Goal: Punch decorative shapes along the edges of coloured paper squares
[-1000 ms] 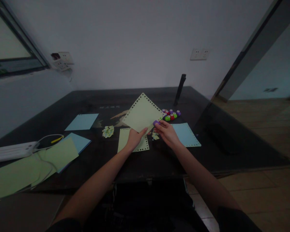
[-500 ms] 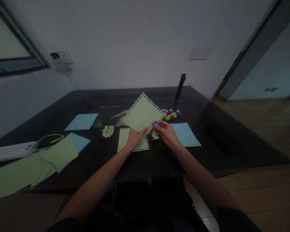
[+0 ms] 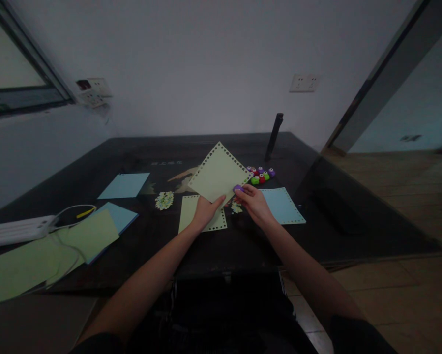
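My left hand pinches the lower corner of a pale green sheet of paper, held tilted above the table. Rows of punched holes run along its two upper edges. At the sheet's lower right edge, my right hand is closed on a small purple craft punch. A second punched green sheet lies under my left hand. Small paper cut-outs are scattered below the punch, and a bigger pile of cut-outs sits to the left. Beside my right forearm rests a blue sheet with punched edges.
Several coloured punches cluster behind my right hand, near an upright black stand. On the left lie a blue sheet, stacked green sheets and a white power strip with its cable. The dark table meets the wall.
The held green sheet has shifted very slightly to the right. Both hands keep nearly the same place and hold.
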Motion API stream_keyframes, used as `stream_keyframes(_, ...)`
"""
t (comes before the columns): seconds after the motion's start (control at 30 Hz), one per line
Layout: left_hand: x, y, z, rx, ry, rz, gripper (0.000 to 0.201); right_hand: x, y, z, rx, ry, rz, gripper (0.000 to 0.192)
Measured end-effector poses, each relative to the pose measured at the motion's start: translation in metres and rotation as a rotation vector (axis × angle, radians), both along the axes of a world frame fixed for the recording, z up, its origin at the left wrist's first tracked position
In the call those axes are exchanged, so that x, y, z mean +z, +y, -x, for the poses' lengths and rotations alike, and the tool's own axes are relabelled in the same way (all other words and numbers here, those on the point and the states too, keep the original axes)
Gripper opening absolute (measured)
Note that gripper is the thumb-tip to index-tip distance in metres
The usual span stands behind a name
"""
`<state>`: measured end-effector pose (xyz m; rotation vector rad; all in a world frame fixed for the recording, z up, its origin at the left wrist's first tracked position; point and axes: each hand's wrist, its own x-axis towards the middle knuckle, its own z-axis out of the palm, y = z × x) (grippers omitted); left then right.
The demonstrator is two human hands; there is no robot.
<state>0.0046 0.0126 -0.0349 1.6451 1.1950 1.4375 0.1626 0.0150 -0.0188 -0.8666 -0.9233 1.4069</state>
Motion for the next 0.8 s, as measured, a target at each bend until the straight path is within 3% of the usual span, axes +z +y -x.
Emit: stream_keyframes(0.8,-0.0011,-0.0003,0.0001,-0.010,0.033,-0.016,0.036,0.0015,-0.0014,-0.0004,-0.008,-0.072,-0.013,0.035)
